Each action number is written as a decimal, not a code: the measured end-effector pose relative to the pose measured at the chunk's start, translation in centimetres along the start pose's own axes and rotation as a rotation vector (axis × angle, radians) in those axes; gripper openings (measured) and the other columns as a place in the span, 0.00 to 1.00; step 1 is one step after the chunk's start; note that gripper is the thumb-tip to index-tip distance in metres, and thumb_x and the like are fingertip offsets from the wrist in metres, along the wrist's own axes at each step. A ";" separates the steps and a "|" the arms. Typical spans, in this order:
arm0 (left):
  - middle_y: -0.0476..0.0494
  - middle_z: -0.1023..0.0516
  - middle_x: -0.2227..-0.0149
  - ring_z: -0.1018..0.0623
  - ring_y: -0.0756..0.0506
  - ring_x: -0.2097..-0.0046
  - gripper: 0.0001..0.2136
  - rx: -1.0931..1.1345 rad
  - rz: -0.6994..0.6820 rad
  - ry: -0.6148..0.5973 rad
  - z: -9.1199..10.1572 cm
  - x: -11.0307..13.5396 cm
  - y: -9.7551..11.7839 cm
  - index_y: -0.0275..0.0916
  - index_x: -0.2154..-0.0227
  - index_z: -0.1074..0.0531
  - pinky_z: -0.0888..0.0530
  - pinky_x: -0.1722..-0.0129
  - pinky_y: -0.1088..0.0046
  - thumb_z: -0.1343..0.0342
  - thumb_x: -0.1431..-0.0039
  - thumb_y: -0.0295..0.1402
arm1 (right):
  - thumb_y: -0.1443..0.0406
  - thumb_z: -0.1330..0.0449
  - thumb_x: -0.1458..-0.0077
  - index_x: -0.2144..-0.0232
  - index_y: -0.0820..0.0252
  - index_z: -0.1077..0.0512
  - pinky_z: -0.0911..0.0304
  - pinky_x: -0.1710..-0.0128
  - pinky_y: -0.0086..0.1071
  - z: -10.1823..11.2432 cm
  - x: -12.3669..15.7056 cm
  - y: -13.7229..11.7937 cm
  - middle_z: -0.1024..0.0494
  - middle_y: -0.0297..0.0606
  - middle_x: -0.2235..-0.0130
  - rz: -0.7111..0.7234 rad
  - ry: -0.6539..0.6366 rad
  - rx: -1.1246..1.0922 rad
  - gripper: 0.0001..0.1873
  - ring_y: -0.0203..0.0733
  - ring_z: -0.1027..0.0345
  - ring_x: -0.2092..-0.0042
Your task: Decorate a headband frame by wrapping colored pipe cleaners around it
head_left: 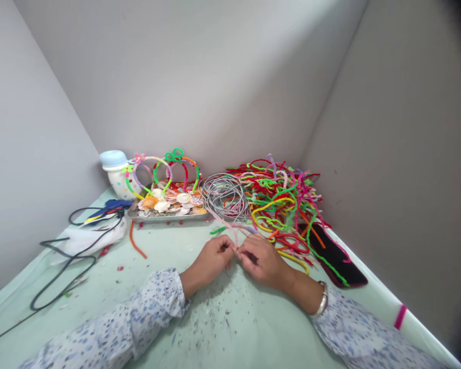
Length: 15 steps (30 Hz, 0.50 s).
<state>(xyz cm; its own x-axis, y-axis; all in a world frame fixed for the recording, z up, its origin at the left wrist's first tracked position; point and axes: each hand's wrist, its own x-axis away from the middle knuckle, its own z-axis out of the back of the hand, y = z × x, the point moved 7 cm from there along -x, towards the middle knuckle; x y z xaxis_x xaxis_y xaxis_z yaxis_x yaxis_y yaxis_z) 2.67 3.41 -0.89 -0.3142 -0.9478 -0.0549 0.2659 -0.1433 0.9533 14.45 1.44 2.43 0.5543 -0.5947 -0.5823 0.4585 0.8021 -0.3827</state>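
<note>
Both my hands meet at the middle of the pale green table. My left hand is closed in a pinch on a pink pipe cleaner that runs up toward the far side. My right hand is also closed, its fingers pinched on the same pink pipe cleaner right beside the left fingertips. A grey headband lies along the strand, just above my hands. A watch sits on my right wrist.
A pile of coloured pipe cleaners fills the back right corner, over a black pad. Grey hoops, a metal tray of shells with decorated headbands, a white jar, a glue gun and black cable lie left.
</note>
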 end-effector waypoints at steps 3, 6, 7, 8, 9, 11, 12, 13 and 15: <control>0.55 0.35 0.81 0.35 0.51 0.78 0.05 0.019 -0.020 0.010 0.1 0.3 0.6 0.38 0.72 0.35 0.39 0.76 0.76 0.50 0.43 0.33 | 0.70 0.46 0.45 0.73 0.58 0.34 0.46 0.65 0.34 0.1 0.0 0.2 0.31 0.34 0.74 -0.032 0.021 -0.025 0.06 0.40 0.39 0.68; 0.54 0.33 0.75 0.33 0.52 0.76 0.04 0.035 -0.061 0.031 0.3 0.8 1.5 0.39 0.67 0.35 0.38 0.75 0.77 0.52 0.41 0.33 | 0.69 0.46 0.44 0.73 0.58 0.33 0.46 0.66 0.34 0.3 0.0 0.5 0.31 0.34 0.74 -0.064 0.044 -0.041 0.05 0.40 0.39 0.69; 0.54 0.34 0.74 0.34 0.52 0.76 0.04 0.023 -0.075 0.036 0.4 0.9 1.8 0.39 0.65 0.36 0.38 0.75 0.77 0.52 0.41 0.32 | 0.69 0.46 0.44 0.73 0.58 0.33 0.46 0.66 0.34 0.3 0.0 0.6 0.31 0.34 0.74 -0.074 0.051 -0.045 0.05 0.40 0.39 0.69; 0.54 0.34 0.74 0.34 0.52 0.76 0.03 -0.002 -0.093 0.047 0.5 1.1 2.1 0.39 0.65 0.36 0.38 0.75 0.77 0.51 0.41 0.31 | 0.69 0.46 0.44 0.73 0.58 0.33 0.46 0.66 0.34 0.4 0.0 0.7 0.31 0.34 0.74 -0.083 0.056 -0.047 0.06 0.40 0.38 0.69; 0.54 0.34 0.74 0.35 0.52 0.75 0.03 -0.039 -0.115 0.062 0.7 1.2 2.4 0.39 0.64 0.36 0.38 0.75 0.78 0.51 0.41 0.31 | 0.69 0.46 0.44 0.73 0.58 0.33 0.46 0.66 0.33 0.4 0.0 0.8 0.31 0.34 0.74 -0.090 0.061 -0.050 0.06 0.40 0.38 0.69; 0.53 0.34 0.72 0.35 0.52 0.74 0.03 -0.133 -0.181 0.096 1.0 1.4 3.0 0.39 0.64 0.35 0.38 0.74 0.77 0.50 0.41 0.29 | 0.69 0.46 0.44 0.73 0.58 0.33 0.45 0.66 0.33 0.5 0.0 0.9 0.31 0.34 0.74 -0.100 0.066 -0.056 0.06 0.40 0.38 0.68; 0.51 0.33 0.71 0.34 0.51 0.73 0.03 -0.181 -0.224 0.109 1.0 1.5 3.3 0.39 0.64 0.34 0.38 0.73 0.77 0.50 0.42 0.28 | 0.69 0.46 0.44 0.73 0.58 0.33 0.45 0.66 0.33 0.5 0.0 0.9 0.31 0.34 0.74 -0.102 0.070 -0.061 0.06 0.40 0.38 0.68; 0.50 0.33 0.69 0.34 0.51 0.72 0.03 -0.223 -0.270 0.115 1.0 1.6 3.6 0.38 0.64 0.34 0.37 0.71 0.77 0.50 0.42 0.28 | 0.69 0.46 0.44 0.73 0.58 0.33 0.45 0.66 0.33 0.5 0.0 0.9 0.30 0.34 0.73 -0.103 0.075 -0.067 0.06 0.40 0.38 0.68; 0.48 0.32 0.65 0.32 0.51 0.70 0.04 -0.285 -0.351 0.110 0.9 1.8 4.1 0.38 0.65 0.32 0.35 0.69 0.76 0.50 0.42 0.26 | 0.69 0.46 0.44 0.73 0.58 0.33 0.45 0.66 0.33 0.6 -0.1 0.9 0.30 0.34 0.74 -0.102 0.091 -0.075 0.06 0.39 0.38 0.69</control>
<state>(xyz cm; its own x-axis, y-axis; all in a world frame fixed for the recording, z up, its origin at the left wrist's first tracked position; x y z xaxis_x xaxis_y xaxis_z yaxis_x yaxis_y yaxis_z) 2.42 1.41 3.18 -0.3358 -0.8500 -0.4058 0.4056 -0.5193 0.7522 15.28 2.17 2.57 0.4402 -0.6688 -0.5991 0.4543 0.7414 -0.4939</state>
